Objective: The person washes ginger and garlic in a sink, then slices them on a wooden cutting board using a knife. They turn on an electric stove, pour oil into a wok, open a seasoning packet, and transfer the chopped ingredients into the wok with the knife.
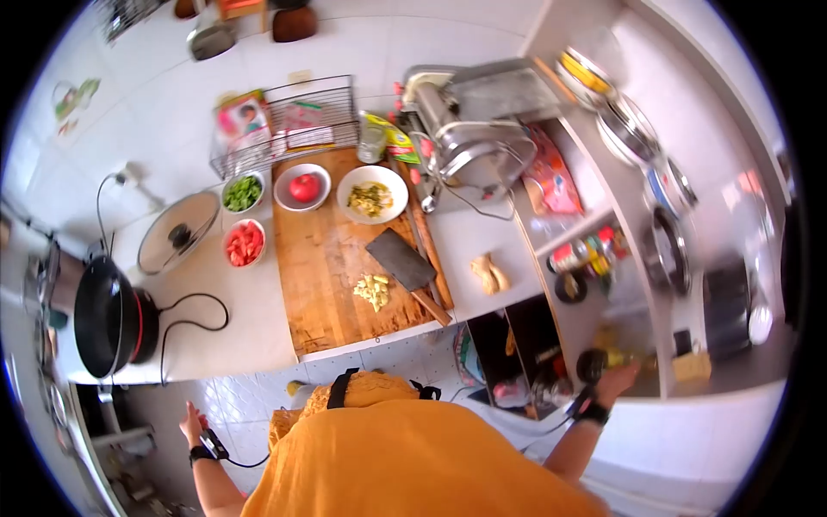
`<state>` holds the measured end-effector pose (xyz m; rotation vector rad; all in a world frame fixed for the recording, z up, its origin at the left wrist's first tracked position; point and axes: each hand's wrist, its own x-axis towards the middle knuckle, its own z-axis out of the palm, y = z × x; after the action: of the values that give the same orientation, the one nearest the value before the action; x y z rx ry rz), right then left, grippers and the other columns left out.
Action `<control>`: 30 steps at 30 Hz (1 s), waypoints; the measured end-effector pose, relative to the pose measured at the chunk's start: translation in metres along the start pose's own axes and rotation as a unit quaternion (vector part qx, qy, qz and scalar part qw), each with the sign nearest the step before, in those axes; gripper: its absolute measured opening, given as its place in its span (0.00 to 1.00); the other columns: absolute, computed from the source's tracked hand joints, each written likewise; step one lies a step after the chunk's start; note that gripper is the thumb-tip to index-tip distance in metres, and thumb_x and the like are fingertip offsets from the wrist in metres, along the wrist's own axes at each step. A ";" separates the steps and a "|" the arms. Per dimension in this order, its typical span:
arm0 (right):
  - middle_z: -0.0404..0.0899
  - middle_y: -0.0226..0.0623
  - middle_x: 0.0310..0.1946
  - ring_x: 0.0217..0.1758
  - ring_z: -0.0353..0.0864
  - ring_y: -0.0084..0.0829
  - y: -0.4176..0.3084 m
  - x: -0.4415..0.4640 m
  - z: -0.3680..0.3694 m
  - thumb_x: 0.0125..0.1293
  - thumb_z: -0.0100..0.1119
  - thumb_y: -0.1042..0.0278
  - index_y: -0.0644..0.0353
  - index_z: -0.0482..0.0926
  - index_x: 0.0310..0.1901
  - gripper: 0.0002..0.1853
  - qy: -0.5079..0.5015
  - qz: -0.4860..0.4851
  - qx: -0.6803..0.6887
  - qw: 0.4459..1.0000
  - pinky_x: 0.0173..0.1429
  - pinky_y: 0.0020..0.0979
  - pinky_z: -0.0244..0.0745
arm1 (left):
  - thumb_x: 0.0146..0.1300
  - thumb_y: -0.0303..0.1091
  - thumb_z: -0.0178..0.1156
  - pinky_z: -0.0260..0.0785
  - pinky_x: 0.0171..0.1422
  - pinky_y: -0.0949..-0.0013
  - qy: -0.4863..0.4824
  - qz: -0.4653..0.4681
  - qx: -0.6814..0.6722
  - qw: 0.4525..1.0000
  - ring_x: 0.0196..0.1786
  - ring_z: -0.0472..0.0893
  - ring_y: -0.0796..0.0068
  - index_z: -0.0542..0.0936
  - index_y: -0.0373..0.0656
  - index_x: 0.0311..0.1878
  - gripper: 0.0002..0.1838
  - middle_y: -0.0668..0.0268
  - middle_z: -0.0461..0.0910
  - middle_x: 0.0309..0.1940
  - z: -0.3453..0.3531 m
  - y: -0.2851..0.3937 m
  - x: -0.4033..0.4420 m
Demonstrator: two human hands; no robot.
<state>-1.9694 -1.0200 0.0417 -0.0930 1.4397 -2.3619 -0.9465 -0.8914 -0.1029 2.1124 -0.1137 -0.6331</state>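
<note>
My right hand reaches into the low shelf at the right. It is beside a bottle of yellow liquid with a dark round cap; blur hides whether the fingers grip it. My left hand hangs below the counter's front edge at the left, fingers apart, holding nothing. On the wooden cutting board lie a cleaver and a small pile of chopped pale pieces. A bowl with a tomato and a bowl of yellowish food stand at its back.
Left of the board are bowls of chopped greens and red pieces, a glass lid and a black wok. A metal pasta machine stands at back right. Ginger lies near the shelf's jars.
</note>
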 end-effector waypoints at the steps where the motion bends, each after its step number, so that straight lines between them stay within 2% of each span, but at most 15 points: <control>1: 0.68 0.36 0.53 0.56 0.69 0.33 0.010 -0.042 0.040 0.61 0.55 0.66 0.55 0.68 0.56 0.21 -0.027 0.031 -0.086 0.995 0.55 0.35 0.63 | 0.55 0.62 0.60 0.64 0.13 0.71 0.004 -0.004 -0.007 1.000 0.11 0.70 0.75 0.77 0.31 0.32 0.33 0.63 0.72 0.14 -0.001 -0.003 -0.003; 2: 0.73 0.35 0.49 0.52 0.74 0.33 0.019 -0.088 0.077 0.59 0.57 0.69 0.54 0.71 0.53 0.19 -0.058 0.064 -0.126 0.988 0.51 0.34 0.68 | 0.56 0.60 0.61 0.63 0.12 0.72 0.008 -0.005 -0.009 1.000 0.11 0.69 0.76 0.77 0.33 0.32 0.31 0.64 0.72 0.14 -0.004 -0.003 -0.006; 5: 0.72 0.30 0.52 0.54 0.71 0.29 0.038 -0.201 0.171 0.63 0.54 0.69 0.52 0.70 0.53 0.16 -0.241 0.131 -0.190 0.943 0.52 0.33 0.65 | 0.57 0.57 0.61 0.61 0.11 0.73 -0.002 -0.016 -0.014 1.000 0.11 0.68 0.77 0.77 0.37 0.32 0.26 0.64 0.72 0.15 -0.002 0.010 -0.015; 9: 0.74 0.29 0.49 0.51 0.73 0.26 0.048 -0.273 0.237 0.61 0.56 0.73 0.55 0.73 0.49 0.13 -0.371 0.197 -0.195 0.886 0.49 0.29 0.66 | 0.60 0.51 0.61 0.66 0.23 0.75 -0.039 -0.064 -0.042 0.996 0.25 0.74 0.78 0.76 0.42 0.42 0.21 0.68 0.76 0.29 0.011 0.053 -0.045; 10: 0.74 0.29 0.49 0.51 0.73 0.26 0.052 -0.287 0.250 0.61 0.56 0.73 0.55 0.73 0.49 0.13 -0.376 0.198 -0.196 0.884 0.49 0.29 0.66 | 0.60 0.50 0.60 0.67 0.25 0.74 -0.059 -0.062 -0.037 0.996 0.26 0.75 0.77 0.75 0.45 0.43 0.18 0.69 0.75 0.29 0.011 0.046 -0.036; 13: 0.74 0.33 0.50 0.50 0.74 0.23 0.073 -0.326 0.291 0.61 0.56 0.73 0.58 0.74 0.48 0.12 -0.466 0.213 -0.243 0.824 0.47 0.23 0.66 | 0.62 0.48 0.59 0.69 0.29 0.74 -0.081 -0.030 -0.002 0.996 0.30 0.77 0.78 0.76 0.45 0.44 0.17 0.69 0.77 0.33 0.014 0.060 -0.042; 17: 0.76 0.29 0.47 0.49 0.75 0.20 0.097 -0.413 0.375 0.63 0.56 0.72 0.59 0.74 0.48 0.12 -0.596 0.254 -0.243 0.722 0.49 0.21 0.67 | 0.63 0.48 0.58 0.69 0.33 0.74 -0.106 -0.034 -0.020 0.994 0.31 0.78 0.78 0.76 0.44 0.44 0.17 0.69 0.79 0.32 0.011 0.072 -0.024; 19: 0.76 0.27 0.47 0.48 0.74 0.18 0.125 -0.456 0.418 0.62 0.57 0.71 0.58 0.74 0.49 0.13 -0.667 0.225 -0.241 0.668 0.47 0.20 0.66 | 0.63 0.45 0.58 0.69 0.33 0.75 -0.130 -0.032 -0.027 0.991 0.31 0.79 0.78 0.77 0.43 0.44 0.15 0.69 0.79 0.32 0.010 0.079 -0.015; 20: 0.75 0.28 0.48 0.50 0.75 0.21 0.144 -0.473 0.440 0.63 0.56 0.71 0.57 0.72 0.51 0.14 -0.705 0.214 -0.215 0.641 0.49 0.22 0.67 | 0.63 0.43 0.58 0.69 0.33 0.76 -0.142 -0.029 -0.035 0.989 0.31 0.79 0.78 0.77 0.42 0.44 0.15 0.68 0.79 0.32 0.009 0.084 -0.012; 23: 0.76 0.26 0.47 0.48 0.74 0.18 0.199 -0.516 0.527 0.61 0.57 0.72 0.56 0.73 0.51 0.15 -0.732 0.219 -0.230 0.602 0.44 0.20 0.67 | 0.64 0.42 0.57 0.69 0.34 0.76 -0.185 -0.015 -0.011 0.983 0.32 0.79 0.77 0.76 0.41 0.44 0.14 0.67 0.80 0.32 0.003 0.102 -0.008; 24: 0.76 0.26 0.46 0.48 0.74 0.19 0.215 -0.527 0.555 0.61 0.57 0.71 0.55 0.73 0.51 0.16 -0.715 0.205 -0.263 0.615 0.44 0.22 0.67 | 0.64 0.42 0.57 0.69 0.35 0.76 -0.199 -0.008 -0.006 0.980 0.33 0.80 0.77 0.76 0.40 0.44 0.14 0.67 0.80 0.33 -0.001 0.105 -0.008; 26: 0.75 0.28 0.46 0.46 0.74 0.21 0.252 -0.539 0.606 0.62 0.52 0.72 0.54 0.72 0.52 0.16 -0.693 0.144 -0.302 0.639 0.45 0.27 0.67 | 0.64 0.41 0.57 0.69 0.37 0.76 -0.218 0.000 0.000 0.976 0.34 0.80 0.77 0.76 0.39 0.45 0.14 0.66 0.80 0.33 -0.010 0.110 -0.005; 27: 0.75 0.28 0.47 0.47 0.73 0.22 0.272 -0.542 0.628 0.61 0.52 0.71 0.54 0.72 0.53 0.16 -0.674 0.084 -0.332 0.654 0.46 0.28 0.67 | 0.64 0.40 0.57 0.69 0.36 0.76 -0.218 -0.002 0.000 0.976 0.34 0.80 0.77 0.76 0.39 0.44 0.14 0.66 0.80 0.33 -0.014 0.109 -0.004; 30: 0.72 0.35 0.54 0.54 0.70 0.28 0.302 -0.551 0.670 0.59 0.54 0.70 0.58 0.69 0.57 0.22 -0.650 -0.011 -0.382 0.657 0.50 0.32 0.68 | 0.64 0.39 0.57 0.69 0.35 0.77 -0.212 -0.006 -0.002 0.977 0.33 0.80 0.77 0.76 0.38 0.44 0.14 0.65 0.80 0.33 -0.027 0.111 -0.001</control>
<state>-1.2096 -1.5188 0.1715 -1.6034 1.3337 -0.8363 -0.9178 -0.9366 -0.0021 1.9463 -0.3376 -1.0835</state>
